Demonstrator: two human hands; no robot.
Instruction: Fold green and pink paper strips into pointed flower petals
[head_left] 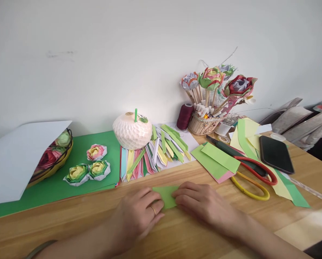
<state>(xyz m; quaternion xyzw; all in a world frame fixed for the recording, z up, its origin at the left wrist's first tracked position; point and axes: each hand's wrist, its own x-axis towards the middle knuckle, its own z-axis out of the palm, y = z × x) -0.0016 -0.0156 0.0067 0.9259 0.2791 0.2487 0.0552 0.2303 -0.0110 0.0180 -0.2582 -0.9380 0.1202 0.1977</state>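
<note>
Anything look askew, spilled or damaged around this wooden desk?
I see no spill. Slightly odd: the large white paper sheet slants across the yellow basket with a dark rim, hiding some of its folded paper flowers, and grey smudges mark the white wall.

Looks like a home craft corner, judging by the wooden table (55, 219), folded paper flowers (78, 173) at left, scissors (266, 194) at right, thread spool (185, 117) near the far wall (123, 46).
</note>
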